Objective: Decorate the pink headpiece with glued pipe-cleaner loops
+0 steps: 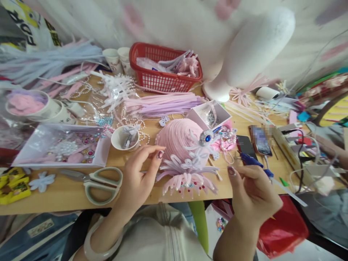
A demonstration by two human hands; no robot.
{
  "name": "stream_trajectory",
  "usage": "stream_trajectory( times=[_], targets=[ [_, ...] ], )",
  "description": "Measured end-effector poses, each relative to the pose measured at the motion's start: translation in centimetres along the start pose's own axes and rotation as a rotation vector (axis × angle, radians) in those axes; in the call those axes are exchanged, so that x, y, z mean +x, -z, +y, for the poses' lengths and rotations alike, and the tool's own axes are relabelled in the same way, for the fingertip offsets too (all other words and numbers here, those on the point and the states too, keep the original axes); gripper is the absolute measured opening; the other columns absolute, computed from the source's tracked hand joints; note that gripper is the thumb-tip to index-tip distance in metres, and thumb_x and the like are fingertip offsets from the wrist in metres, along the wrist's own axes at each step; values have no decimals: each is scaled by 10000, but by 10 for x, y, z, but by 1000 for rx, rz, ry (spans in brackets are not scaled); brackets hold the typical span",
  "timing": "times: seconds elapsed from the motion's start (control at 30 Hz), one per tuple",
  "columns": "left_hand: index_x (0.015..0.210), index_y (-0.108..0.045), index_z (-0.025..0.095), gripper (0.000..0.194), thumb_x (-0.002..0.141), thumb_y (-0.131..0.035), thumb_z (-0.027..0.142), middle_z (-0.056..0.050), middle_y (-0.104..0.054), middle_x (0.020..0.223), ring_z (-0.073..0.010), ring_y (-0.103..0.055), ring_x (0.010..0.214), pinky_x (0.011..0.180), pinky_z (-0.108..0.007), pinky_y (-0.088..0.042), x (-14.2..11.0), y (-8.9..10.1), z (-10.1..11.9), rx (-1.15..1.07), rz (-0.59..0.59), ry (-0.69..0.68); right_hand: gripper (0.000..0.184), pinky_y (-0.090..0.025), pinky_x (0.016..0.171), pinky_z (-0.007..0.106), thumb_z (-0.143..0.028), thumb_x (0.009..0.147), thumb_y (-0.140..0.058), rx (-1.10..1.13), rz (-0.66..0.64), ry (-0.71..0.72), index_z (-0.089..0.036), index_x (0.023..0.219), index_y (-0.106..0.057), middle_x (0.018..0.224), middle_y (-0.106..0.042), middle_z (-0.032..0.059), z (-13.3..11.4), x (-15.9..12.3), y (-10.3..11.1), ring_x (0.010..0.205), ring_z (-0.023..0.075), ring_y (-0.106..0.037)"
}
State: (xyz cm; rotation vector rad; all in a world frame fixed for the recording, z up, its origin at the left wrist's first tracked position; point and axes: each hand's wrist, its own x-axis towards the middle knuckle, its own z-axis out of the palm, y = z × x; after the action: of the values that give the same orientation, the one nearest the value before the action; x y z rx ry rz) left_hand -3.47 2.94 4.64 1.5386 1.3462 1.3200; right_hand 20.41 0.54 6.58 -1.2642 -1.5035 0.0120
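Note:
A pink domed headpiece [179,136] of coiled pipe cleaners sits at the table's front edge, between my hands. It carries pale flowers [191,161], a blue jewelled ornament [208,138] and a fan-shaped pink trim [187,184] with pearls and red beads. At its left side, my left hand [143,174] has thumb and forefinger drawn together; anything between them is too fine to make out. My right hand [251,192] is off its right side, thumb and forefinger pinched near a thin loop. Whether it holds that loop is unclear. A blue glue gun [251,159] lies just behind it.
Grey-handled scissors [102,185], a white box of beads [62,145] and a paper cup [125,137] lie left. Behind are pipe cleaners [163,103], a red basket [165,78] and a white mannequin head [252,47]. Phones [261,139] and cables lie right, near another person's arm [334,145].

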Motion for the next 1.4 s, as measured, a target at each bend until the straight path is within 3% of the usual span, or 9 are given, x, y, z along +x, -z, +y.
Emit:
stream_trajectory(
  times=[0.07,0.23,0.47,0.8,0.93,1.03,1.17,1.27,1.4],
  targets=[
    [1073,-706,240,156,991,-577,213,-18,-715,1043,-154,-674,974,887,-275,-528,-2,2,-2,9,22,-52,130,-415,621,308,-151,872,-716,-7,1,-74,-199,770,-653,687,-593,-13,1,-4,-1,664,153,-549],
    [1074,-744,248,205,999,-558,202,-25,-730,1029,-169,-667,991,913,-299,-524,-8,7,0,42,77,-135,392,-396,652,324,-265,990,-576,-29,117,-102,-202,607,-524,677,-561,8,-4,-3,-1,689,163,-546],
    [1279,-707,243,597,1066,-225,522,-87,-681,1240,-205,-634,1174,1018,-356,-510,-8,4,5,-36,-172,-87,468,-387,615,327,-318,993,-585,-56,190,-68,-210,544,-514,579,-505,-7,-3,-4,3,620,169,-541],
    [1289,-702,236,636,1047,-223,577,-93,-655,1279,-221,-609,1255,1095,-404,-480,-10,-2,3,-62,-207,-44,432,-370,611,297,-305,1005,-569,-58,100,-125,-199,587,-535,590,-539,-20,-14,-26,19,596,144,-514],
    [1386,-611,221,590,1055,-247,544,-113,-631,1384,-234,-581,1316,1128,-429,-452,-15,0,4,-71,-140,-61,449,-375,591,297,-355,1001,-563,-74,83,-117,-201,581,-528,588,-541,-14,-15,-31,25,575,148,-509],
    [1339,-613,193,489,1046,-359,491,-121,-700,1275,-219,-694,1107,987,-391,-551,-23,14,1,-51,18,-68,441,-411,625,297,-441,1011,-520,-90,95,-151,-200,645,-569,629,-577,-5,-15,-39,29,613,161,-546],
    [1137,-674,188,258,972,-516,307,-75,-763,985,-186,-716,767,710,-304,-592,-37,36,-9,247,39,-25,438,-446,684,304,-510,1013,-486,-76,99,-190,-201,718,-580,686,-599,6,-13,-55,35,680,179,-594],
    [1091,-686,190,229,918,-536,186,-103,-730,1071,-231,-721,903,824,-363,-582,-46,36,-17,605,-73,-5,404,-447,650,291,-514,999,-522,-51,114,-234,-191,776,-621,687,-614,7,-11,-69,42,640,172,-594],
    [896,-686,168,122,870,-570,141,-153,-693,1053,-314,-712,986,854,-424,-560,-48,21,-22,743,-125,14,386,-450,591,282,-523,956,-595,-7,143,-298,-189,774,-658,671,-648,14,-11,-87,52,598,173,-597]
  ],
)
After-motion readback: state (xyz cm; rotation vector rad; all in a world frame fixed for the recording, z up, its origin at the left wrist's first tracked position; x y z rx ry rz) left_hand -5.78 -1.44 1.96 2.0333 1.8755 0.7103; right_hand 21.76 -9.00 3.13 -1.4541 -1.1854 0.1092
